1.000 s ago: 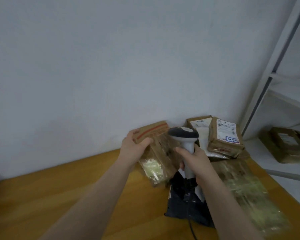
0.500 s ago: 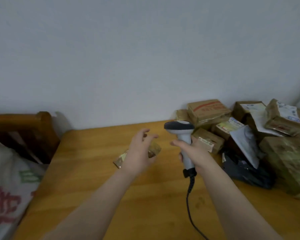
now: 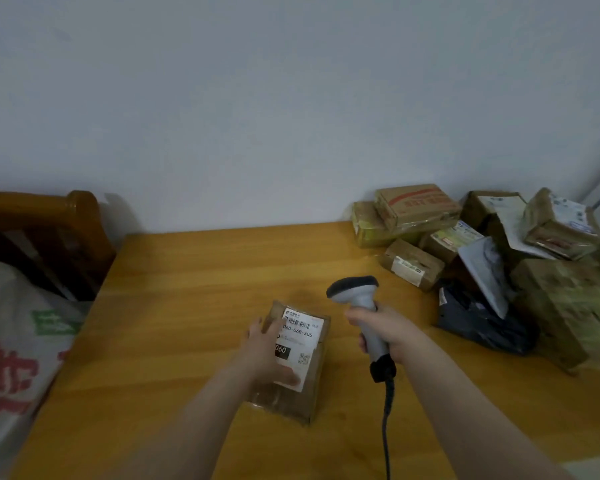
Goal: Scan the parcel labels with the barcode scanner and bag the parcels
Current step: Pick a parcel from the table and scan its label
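A small brown parcel with a white barcode label facing up is in the middle of the wooden table. My left hand holds its left side, thumb lying across the label's lower part. My right hand grips the handle of a grey barcode scanner, held upright just right of the parcel, its dark head turned to the left. The scanner's black cable hangs down toward the table's near edge.
A pile of brown taped parcels and a black plastic mailer fills the table's back right corner. A large white woven sack with red and green print stands left of the table, by a wooden chair back. The wall is right behind.
My view swung left from the parcel pile to the table's middle. My left hand carried the small parcel off the pile and now holds it label-up; the scanner came along in my right hand.
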